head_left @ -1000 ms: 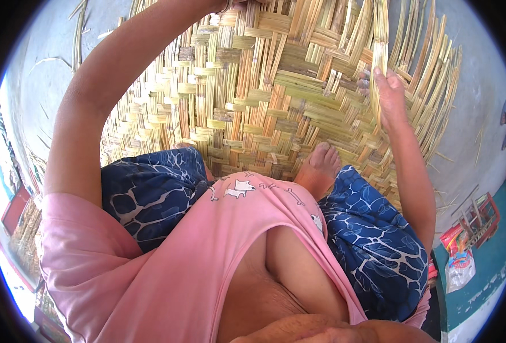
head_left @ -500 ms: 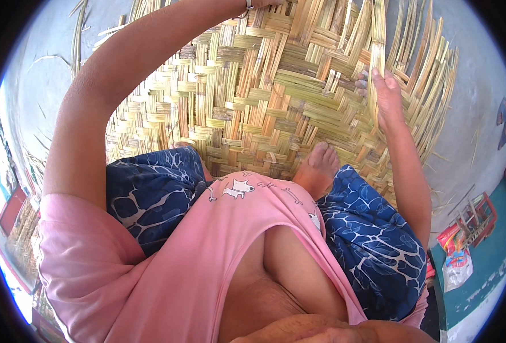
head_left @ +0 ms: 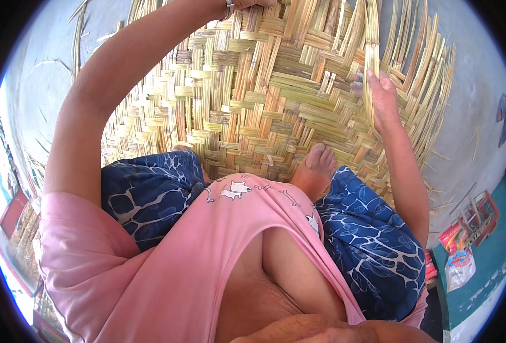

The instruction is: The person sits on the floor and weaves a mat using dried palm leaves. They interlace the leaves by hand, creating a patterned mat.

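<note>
A large woven mat [head_left: 230, 97] of split yellow-green strips spreads in front of me, its right and far strips loose and unwoven. My right hand [head_left: 383, 97] is closed around a pale bundle of strips [head_left: 372, 46] that rises from the weave toward the far edge. The thumb lies along the bundle, and the other fingertips show behind it. At the top of the view, my left hand [head_left: 253, 4] rests over the mat's far part, with a band on its wrist. Most of its fingers are cut off by the frame edge.
My bare foot [head_left: 316, 168] stands on the mat's near edge. Loose strips [head_left: 77, 40] lie on the grey floor [head_left: 36, 91] at left. At right are a red rack [head_left: 481, 217], a plastic packet [head_left: 460, 266] and another person's sandaled feet [head_left: 503, 120].
The view has shifted slightly. My left hand sits a little further left and up. My right hand keeps its hold on the bundle, which has tipped slightly left.
</note>
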Action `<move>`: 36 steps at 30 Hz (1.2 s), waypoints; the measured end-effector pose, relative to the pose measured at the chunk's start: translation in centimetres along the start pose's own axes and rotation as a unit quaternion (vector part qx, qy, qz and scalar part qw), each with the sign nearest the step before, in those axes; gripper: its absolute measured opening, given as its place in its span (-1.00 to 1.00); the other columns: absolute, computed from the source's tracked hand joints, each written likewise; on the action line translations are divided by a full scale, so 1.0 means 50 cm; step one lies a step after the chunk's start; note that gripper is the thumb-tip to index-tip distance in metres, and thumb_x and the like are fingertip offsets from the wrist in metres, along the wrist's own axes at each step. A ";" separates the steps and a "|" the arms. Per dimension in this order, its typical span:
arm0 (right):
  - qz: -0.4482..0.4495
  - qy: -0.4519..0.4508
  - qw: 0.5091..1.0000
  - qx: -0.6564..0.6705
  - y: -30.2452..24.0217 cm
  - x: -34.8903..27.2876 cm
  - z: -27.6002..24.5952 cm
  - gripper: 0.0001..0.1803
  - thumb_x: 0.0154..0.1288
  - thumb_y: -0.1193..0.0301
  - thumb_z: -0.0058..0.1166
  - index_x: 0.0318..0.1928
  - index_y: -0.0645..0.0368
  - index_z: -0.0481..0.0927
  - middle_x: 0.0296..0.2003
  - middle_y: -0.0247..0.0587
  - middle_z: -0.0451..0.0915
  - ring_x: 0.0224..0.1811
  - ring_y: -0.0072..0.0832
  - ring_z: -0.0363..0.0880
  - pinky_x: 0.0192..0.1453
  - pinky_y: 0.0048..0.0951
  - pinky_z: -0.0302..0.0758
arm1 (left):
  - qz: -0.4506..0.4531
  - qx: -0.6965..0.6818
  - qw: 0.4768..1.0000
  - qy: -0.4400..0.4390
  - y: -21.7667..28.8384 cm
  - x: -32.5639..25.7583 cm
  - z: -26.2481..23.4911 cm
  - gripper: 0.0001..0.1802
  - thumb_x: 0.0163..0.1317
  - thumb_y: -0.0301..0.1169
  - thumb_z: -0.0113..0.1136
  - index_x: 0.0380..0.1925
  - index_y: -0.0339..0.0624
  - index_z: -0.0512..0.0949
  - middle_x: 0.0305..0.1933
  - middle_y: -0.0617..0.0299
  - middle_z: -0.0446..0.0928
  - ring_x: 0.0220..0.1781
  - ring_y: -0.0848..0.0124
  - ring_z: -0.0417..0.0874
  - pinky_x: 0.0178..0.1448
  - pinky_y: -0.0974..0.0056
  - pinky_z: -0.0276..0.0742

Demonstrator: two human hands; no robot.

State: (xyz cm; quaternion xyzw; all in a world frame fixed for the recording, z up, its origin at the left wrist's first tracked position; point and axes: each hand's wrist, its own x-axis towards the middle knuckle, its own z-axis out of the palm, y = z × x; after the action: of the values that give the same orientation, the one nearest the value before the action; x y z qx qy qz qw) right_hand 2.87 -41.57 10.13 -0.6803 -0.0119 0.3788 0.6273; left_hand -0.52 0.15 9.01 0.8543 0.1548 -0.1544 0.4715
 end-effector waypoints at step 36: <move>-0.006 -0.010 1.000 0.019 0.006 -0.004 0.010 -0.67 0.60 0.24 0.03 0.15 0.22 0.52 -0.15 -0.19 0.69 -0.21 -0.49 0.67 -0.12 -0.45 0.64 | -0.081 -0.385 0.919 -0.034 0.106 -0.066 0.030 -0.71 0.25 -0.53 0.39 -0.03 -0.28 0.65 -0.11 0.08 0.74 -0.12 0.24 0.80 -0.02 0.04 0.80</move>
State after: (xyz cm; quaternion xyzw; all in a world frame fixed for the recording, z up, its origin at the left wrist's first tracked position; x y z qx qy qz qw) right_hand 2.33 -41.33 9.99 -0.6645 -0.0150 0.3819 0.6422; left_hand -1.49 -4.23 13.63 0.5857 0.2552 -0.1498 0.7545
